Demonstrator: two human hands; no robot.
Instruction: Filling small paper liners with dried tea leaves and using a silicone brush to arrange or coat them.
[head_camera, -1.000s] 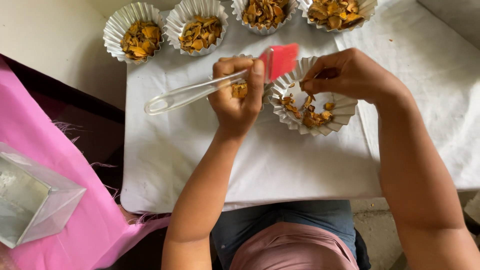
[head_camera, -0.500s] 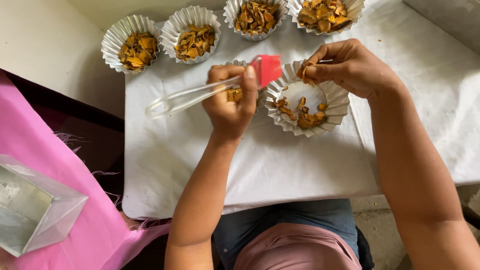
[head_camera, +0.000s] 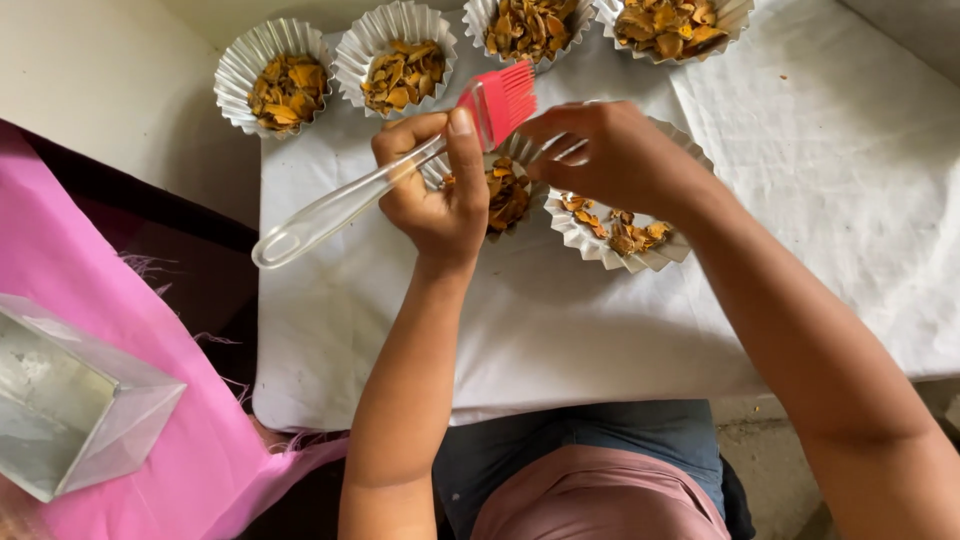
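Between both hands (head_camera: 440, 190), foil cup (head_camera: 505, 190).

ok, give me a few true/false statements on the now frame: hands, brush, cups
1. The left hand holds a brush with red bristles and a clear handle. True.
2. The right hand holds a metal spoon. False: it holds no spoon; it rests over the rim of a fluted foil cup of orange-brown dried pieces.
3. Four more filled cups stand in a row along the far edge of the white cloth. True.
4. The brush's bristles are dipped into a far cup. False: they are raised between the hands, above the near cups.
5. A pink cloth lies to the person's left. True.
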